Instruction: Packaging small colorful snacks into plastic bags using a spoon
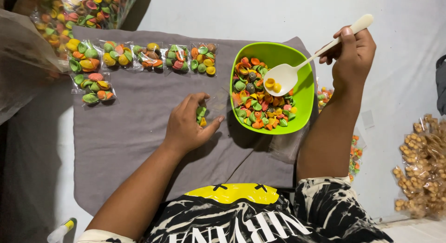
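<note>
Small clear plastic packet (207, 111) of coloured shell snacks pinched open by left hand (188, 127); right hand (351, 55) clenched on cream plastic spoon (297, 66), loaded over lime-green bowl (304, 92); filling step, tip-in next.

arms: both bare from the wrist up to the short sleeves, with no watch, band or ring to be seen.
left hand (188, 124): bare, no glove, nails cut short.
right hand (353, 52): bare, no glove, nails short.
shirt (260, 220): short-sleeved, black with pale cream streaks and blotches in a tie-dye pattern.
sleeves: cut short, ending above the elbows, with cream edges at the hems on both sides.
shirt print: a round yellow shape with small black marks sits at the chest, and below it runs a row of large white block letters.
</note>
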